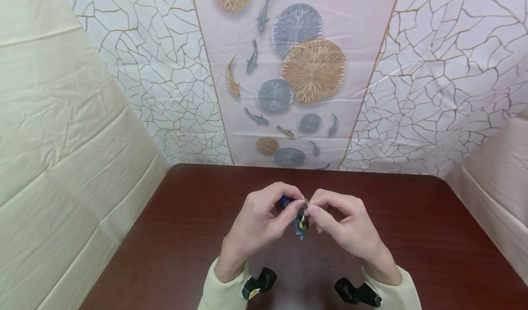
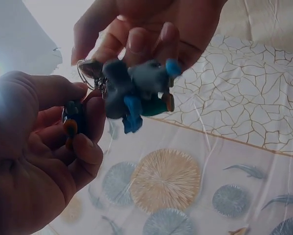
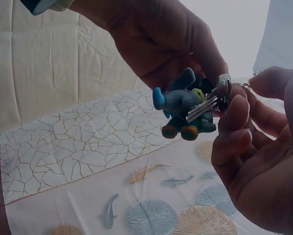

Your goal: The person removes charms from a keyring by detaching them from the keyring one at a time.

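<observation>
My left hand (image 1: pixel 257 218) and right hand (image 1: pixel 348 220) meet over the table, thumbs and fingertips pinching at a metal key ring (image 2: pixel 83 73). From the ring hangs a grey-blue elephant figurine (image 3: pixel 179 101) with a light-blue trunk tip and orange feet, just below the fingertips in the head view. Silver keys (image 3: pixel 203 108) lie against its side in the right wrist view. A second small figure, dark blue with orange (image 2: pixel 74 117), sits within the left hand's fingers. Fingertips hide part of the ring, so the exact grip on it is unclear.
A dark reddish-brown table (image 1: pixel 165 255) lies under the hands. Behind it hangs a cloth (image 1: pixel 288 117) with crackle, fish and round patterns. Cream fabric (image 1: pixel 62 163) slopes along the left side, and pale fabric (image 1: pixel 503 172) along the right. Black wrist cameras (image 1: pixel 264 280) sit at both cuffs.
</observation>
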The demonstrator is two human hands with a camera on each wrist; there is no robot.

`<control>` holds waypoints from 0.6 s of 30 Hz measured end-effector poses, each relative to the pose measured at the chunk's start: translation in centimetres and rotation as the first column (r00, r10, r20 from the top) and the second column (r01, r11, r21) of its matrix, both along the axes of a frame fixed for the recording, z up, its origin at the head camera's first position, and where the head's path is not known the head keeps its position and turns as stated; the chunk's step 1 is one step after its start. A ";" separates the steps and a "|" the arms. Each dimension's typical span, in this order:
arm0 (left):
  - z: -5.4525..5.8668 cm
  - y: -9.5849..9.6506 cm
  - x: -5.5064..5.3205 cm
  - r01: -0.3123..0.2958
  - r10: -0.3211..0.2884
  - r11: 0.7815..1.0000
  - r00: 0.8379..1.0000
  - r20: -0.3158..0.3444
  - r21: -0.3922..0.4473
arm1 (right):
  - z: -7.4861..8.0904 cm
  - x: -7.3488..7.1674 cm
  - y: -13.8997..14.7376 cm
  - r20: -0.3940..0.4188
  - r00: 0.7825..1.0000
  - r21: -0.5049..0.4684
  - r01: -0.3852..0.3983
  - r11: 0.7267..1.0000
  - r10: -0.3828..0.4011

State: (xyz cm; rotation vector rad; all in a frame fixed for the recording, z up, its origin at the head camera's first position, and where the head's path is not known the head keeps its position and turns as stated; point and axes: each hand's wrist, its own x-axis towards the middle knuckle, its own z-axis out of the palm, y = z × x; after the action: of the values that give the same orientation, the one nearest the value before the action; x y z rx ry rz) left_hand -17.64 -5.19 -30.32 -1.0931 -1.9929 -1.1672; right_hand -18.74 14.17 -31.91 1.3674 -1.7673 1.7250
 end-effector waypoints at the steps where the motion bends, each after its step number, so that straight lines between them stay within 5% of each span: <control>1: 0.0 0.0 0.0 -0.002 0.002 1.000 1.000 -0.017 -0.002 | 0.0 0.0 0.0 0.014 1.000 -0.001 0.009 1.000 -0.009; 9: -0.1 0.0 -0.1 -0.009 0.010 1.000 0.998 -0.058 0.011 | 0.0 0.1 -0.1 0.080 0.997 -0.018 0.000 1.000 0.002; 18: 0.0 0.0 -0.1 -0.009 0.009 0.999 1.000 0.011 0.048 | -0.1 -0.3 -0.5 -0.046 0.998 -0.093 -0.050 0.994 0.046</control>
State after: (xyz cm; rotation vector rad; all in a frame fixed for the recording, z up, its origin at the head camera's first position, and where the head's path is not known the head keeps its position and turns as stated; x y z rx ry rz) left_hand -17.71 -5.24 -30.33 -1.0554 -1.9658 -1.2121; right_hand -19.03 13.63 -32.04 1.4079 -1.6211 1.7654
